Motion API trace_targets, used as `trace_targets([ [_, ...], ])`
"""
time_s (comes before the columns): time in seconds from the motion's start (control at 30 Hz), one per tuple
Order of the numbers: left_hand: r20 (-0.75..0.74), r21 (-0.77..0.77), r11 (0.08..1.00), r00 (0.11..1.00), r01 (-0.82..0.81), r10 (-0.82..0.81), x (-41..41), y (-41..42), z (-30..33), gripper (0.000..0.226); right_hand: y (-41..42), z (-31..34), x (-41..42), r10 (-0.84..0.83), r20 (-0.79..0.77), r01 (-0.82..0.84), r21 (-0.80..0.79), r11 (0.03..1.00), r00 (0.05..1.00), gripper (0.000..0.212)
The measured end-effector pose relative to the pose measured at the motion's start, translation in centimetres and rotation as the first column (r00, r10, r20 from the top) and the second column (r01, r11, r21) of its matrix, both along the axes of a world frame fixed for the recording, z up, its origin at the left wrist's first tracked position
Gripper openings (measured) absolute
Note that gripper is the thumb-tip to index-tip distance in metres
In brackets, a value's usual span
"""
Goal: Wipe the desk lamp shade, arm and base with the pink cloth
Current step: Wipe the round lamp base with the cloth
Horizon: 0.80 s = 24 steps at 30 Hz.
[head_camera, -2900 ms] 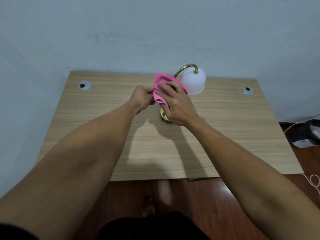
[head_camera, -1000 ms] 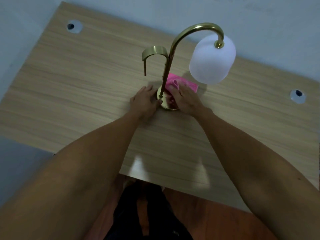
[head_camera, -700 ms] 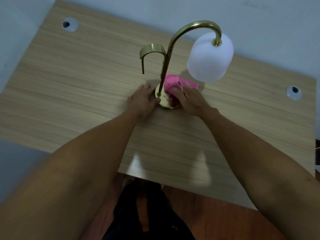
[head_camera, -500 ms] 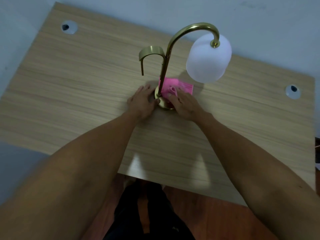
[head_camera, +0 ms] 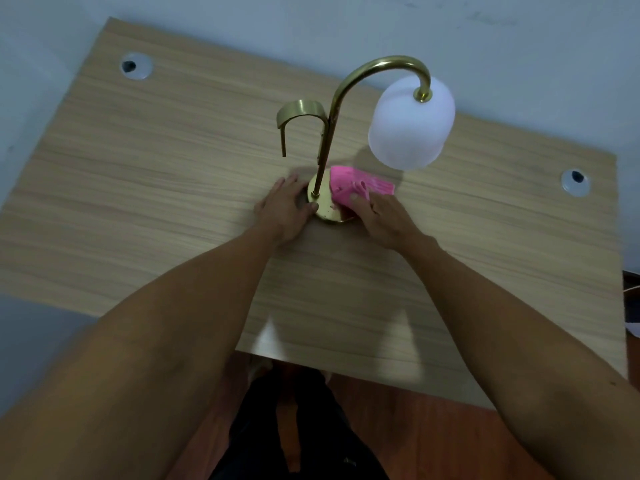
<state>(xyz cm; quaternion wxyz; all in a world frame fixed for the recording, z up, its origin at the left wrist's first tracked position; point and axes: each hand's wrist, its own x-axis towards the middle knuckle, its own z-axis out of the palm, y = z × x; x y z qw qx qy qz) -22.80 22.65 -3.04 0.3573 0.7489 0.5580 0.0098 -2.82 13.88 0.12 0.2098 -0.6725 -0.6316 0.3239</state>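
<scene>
A desk lamp stands on the wooden desk [head_camera: 173,188]. It has a white frosted shade [head_camera: 410,128], a curved brass arm [head_camera: 341,98] with a brass hook [head_camera: 298,114] on its left, and a round brass base [head_camera: 323,206]. The pink cloth [head_camera: 353,187] lies bunched on the right side of the base. My right hand [head_camera: 382,218] presses down on the cloth with its fingers over it. My left hand [head_camera: 285,209] rests flat on the desk against the base's left edge, thumb touching the rim.
Two round cable grommets sit in the desk, one at the back left [head_camera: 135,65] and one at the right [head_camera: 575,181]. A pale wall runs behind the desk. My legs and the reddish wooden floor [head_camera: 433,427] show below the front edge.
Earlier both hands held the cloth up on the arm near the shade. Both hands are now down at the base, and over the last second the cloth has shifted slightly around its right side.
</scene>
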Motion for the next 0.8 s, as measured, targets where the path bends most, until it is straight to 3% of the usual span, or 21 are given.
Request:
trace_targets([
  [0.1,-0.015,0.006,1.0,1.0,0.0,0.0,0.1,0.0,0.2,0.058,1.7,-0.8,-1.2,-0.053,0.001,0.053,-0.009,0.999,0.999,0.041],
  [0.27,-0.015,0.012,1.0,1.0,0.019,-0.019,0.0,0.0,0.1,0.055,-0.4,-0.5,-1.5,0.025,-0.001,-0.025,-0.029,0.999,1.0,0.037],
  [0.6,-0.005,0.008,1.0,1.0,0.024,-0.024,0.1,0.0,0.7,0.053,-0.3,-1.0,-2.4,0.002,-0.009,-0.002,-0.021,1.0,1.0,0.036],
  [0.7,0.004,-0.005,1.0,1.0,0.026,-0.026,0.0,0.1,0.6,0.054,-1.2,-1.6,-1.1,-0.087,-0.008,0.087,-0.03,0.996,0.996,0.049],
  [0.8,0.002,-0.002,0.999,0.999,0.037,-0.037,0.0,0.1,0.6,0.054,-0.7,-1.4,-2.1,-0.118,-0.027,0.118,0.004,0.993,0.993,0.041],
])
